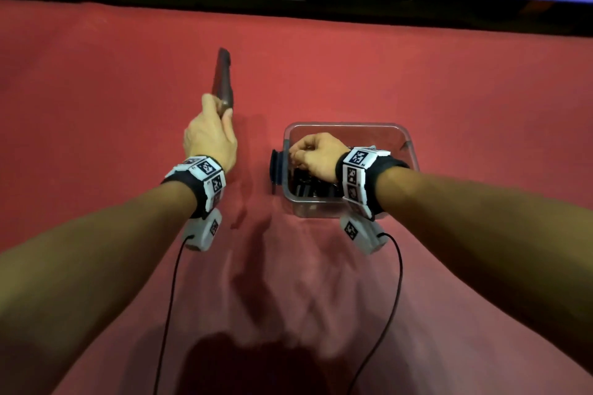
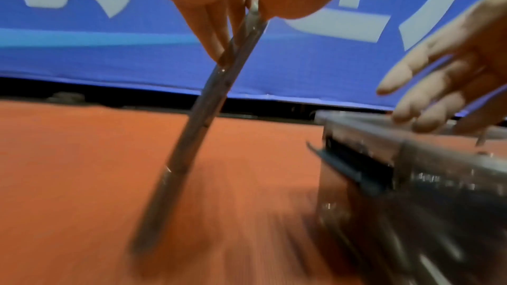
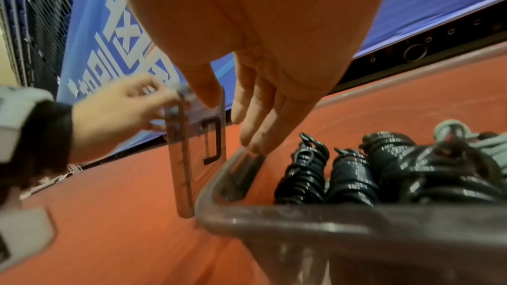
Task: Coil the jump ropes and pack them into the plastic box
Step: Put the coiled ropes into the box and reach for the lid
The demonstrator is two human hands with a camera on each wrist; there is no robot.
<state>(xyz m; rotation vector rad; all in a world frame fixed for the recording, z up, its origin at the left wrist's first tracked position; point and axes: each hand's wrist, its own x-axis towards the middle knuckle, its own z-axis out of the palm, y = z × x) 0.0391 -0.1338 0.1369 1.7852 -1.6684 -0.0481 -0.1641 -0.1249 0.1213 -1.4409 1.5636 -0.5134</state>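
The left hand pinched the clear lid by its top edge, holding it on end on the red cloth; so light a grip could let it topple. Just beside it stood the plastic box with the coiled jump ropes inside. The right hand rested straight fingers on its left rim. Ropes standing proud might foul the lid, though blur probably hid their true height.
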